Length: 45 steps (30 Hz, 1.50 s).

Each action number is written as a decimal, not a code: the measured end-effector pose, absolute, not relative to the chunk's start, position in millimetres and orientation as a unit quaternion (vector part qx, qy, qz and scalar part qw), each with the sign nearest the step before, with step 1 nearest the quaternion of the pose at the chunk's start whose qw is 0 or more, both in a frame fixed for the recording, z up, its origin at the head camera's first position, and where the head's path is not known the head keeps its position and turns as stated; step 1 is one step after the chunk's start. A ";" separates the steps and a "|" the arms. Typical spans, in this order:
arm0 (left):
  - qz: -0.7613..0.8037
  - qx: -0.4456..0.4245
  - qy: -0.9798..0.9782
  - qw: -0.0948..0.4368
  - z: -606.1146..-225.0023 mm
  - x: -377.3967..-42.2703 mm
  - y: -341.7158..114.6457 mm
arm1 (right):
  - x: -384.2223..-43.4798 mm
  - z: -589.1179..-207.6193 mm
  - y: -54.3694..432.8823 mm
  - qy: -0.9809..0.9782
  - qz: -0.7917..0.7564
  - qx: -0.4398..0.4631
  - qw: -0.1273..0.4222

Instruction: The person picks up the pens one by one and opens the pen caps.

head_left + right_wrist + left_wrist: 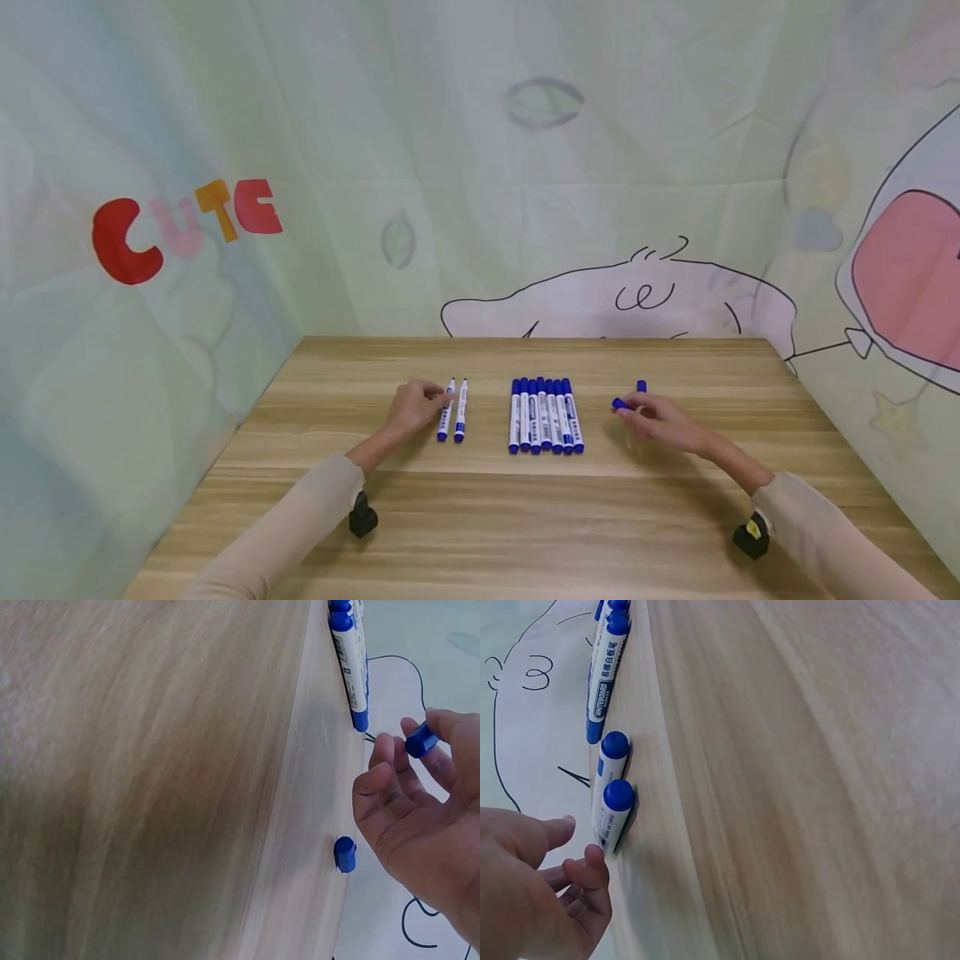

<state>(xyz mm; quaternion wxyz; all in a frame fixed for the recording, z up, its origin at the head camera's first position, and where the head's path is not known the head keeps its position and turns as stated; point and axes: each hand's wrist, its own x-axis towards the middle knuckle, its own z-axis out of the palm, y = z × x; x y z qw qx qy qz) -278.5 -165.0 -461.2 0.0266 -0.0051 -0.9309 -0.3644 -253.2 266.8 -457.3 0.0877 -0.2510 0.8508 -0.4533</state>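
Observation:
In the head view two uncapped whiteboard markers lie side by side at the left, a nearer-to-hand marker (445,421) and another marker (461,412), their blue ends toward me. My left hand (417,406) is at the tip end of the first one; the left wrist view shows a gap between thumb and fingers, with a fingertip right by the marker (615,817). On the right, my right hand (660,421) pinches a blue marker cap (421,740) between thumb and fingers, above the table. A second blue cap (641,386) lies on the table just behind this hand.
Several capped blue whiteboard markers (545,417) lie in a row between the hands on the wooden table (480,525). A printed cloth (480,208) hangs behind the table's far edge and along both sides.

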 end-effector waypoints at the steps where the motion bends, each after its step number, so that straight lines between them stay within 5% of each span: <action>1: -0.364 -0.006 -0.931 0.027 -460.7 -278.5 -165.5 | -253.1 -457.2 267.1 0.854 -0.450 -0.250 0.081; 8: -0.351 -0.029 -0.935 0.040 -457.4 -277.4 -169.0 | -253.9 -458.3 266.2 0.862 -0.436 -0.256 0.037; 23: -0.394 -0.005 -0.919 -0.020 -463.3 -276.9 -162.9 | -252.9 -457.6 268.6 0.866 -0.435 -0.234 0.079; 45: -0.421 -0.025 -0.907 -0.017 -464.3 -277.1 -160.1 | -251.7 -458.5 266.1 0.858 -0.442 -0.250 0.075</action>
